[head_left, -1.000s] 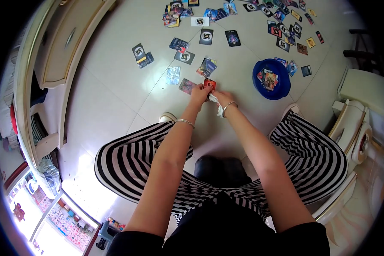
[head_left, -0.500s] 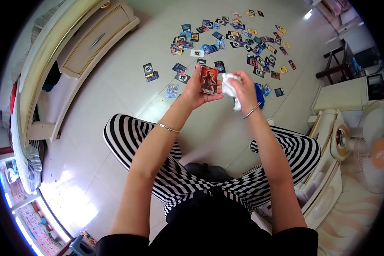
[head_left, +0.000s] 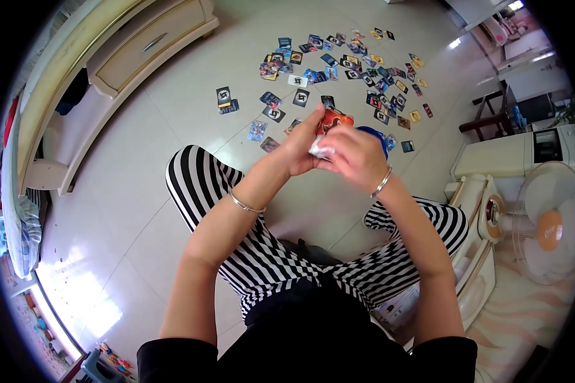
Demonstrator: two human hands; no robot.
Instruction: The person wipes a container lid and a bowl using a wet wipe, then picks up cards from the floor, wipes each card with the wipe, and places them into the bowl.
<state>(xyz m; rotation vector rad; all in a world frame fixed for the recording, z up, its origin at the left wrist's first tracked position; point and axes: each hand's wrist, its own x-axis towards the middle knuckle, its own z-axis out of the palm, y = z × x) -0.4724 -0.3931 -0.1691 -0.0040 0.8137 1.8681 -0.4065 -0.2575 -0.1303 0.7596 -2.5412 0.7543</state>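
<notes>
A red picture card (head_left: 336, 119) is gripped in my left hand (head_left: 300, 145), its thumb along the card's left edge. My right hand (head_left: 358, 156) is closed on a crumpled white tissue (head_left: 321, 150) and presses it against the lower part of the card. My right fingers cover much of the card's lower half. Just beyond my hands, many trading cards (head_left: 381, 102) lie scattered on the tiled floor, some face up and some showing dark backs. A blue object (head_left: 374, 135) is partly hidden behind my right hand.
My legs in striped trousers (head_left: 201, 175) are bent on both sides. A pale cabinet with a drawer (head_left: 150, 48) stands at the left. On the right are a white fan (head_left: 543, 223), a cream cabinet (head_left: 492, 156) and a dark wooden stool (head_left: 485, 115).
My right hand has moved left and brought the tissue from beside the card down onto it. The card has tilted and is now largely covered. The view has shifted slightly.
</notes>
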